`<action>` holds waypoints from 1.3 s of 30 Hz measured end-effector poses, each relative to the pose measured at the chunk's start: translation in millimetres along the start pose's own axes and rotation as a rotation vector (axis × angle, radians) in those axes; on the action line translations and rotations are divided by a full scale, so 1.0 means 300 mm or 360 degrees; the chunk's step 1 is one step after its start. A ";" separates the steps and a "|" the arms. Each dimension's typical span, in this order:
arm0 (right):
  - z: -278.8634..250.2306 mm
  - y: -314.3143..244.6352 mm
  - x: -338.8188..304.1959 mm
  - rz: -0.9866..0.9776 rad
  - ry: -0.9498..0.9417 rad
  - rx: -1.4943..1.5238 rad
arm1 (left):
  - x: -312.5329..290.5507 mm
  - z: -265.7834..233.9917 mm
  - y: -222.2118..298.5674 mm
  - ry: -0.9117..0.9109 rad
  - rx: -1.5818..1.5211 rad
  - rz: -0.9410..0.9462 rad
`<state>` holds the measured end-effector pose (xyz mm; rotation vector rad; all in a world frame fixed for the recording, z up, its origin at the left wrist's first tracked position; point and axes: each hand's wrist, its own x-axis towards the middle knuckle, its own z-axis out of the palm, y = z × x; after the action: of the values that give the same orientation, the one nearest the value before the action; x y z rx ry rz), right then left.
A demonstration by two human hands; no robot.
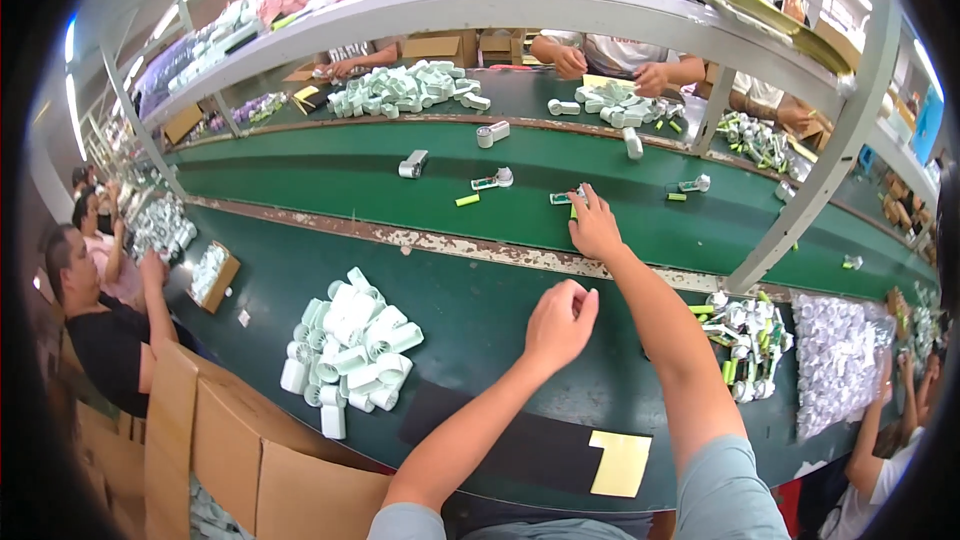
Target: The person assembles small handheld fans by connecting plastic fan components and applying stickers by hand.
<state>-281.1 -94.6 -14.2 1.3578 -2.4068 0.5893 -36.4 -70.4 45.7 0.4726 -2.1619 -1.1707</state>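
My right hand [597,228] reaches over the green conveyor belt, its fingers closed on a small white assembly with a green circuit board [562,199]. A yellow-green cylindrical cell is partly hidden under these fingers. Nearer to me, my left hand [562,325] hovers over the workbench with fingers curled and nothing visible in them. To its left lies a heap of pale mint plastic housings [350,340]. A pile of white assemblies with yellow-green cells [745,345] lies right of my right forearm. Below my hands are a black mat [450,425] and a yellow paper [620,463].
More assemblies [492,180] and housings [413,164] lie along the belt. A bag of white parts [840,365] rests at the right. An open cardboard box [225,420] stands at lower left. A metal post [825,180] and shelf frame the belt; co-workers sit across and at both sides.
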 end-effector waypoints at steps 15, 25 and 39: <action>-0.083 -0.080 -0.006 -0.0275 -0.0384 -0.0076 | 0.059 -0.636 -0.210 -0.1204 0.1947 0.0234; -0.036 -0.054 0.013 -0.0322 -0.0523 -0.0211 | -0.073 -0.708 -0.285 -0.1128 0.2264 0.0530; -0.498 -0.005 -0.279 0.0283 0.0235 0.2120 | 0.120 -0.673 -0.119 -0.1034 0.0906 0.0204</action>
<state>-227.5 40.3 76.9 1.3170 -1.9118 2.4853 73.6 -234.6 110.9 0.1826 -3.0556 -0.6682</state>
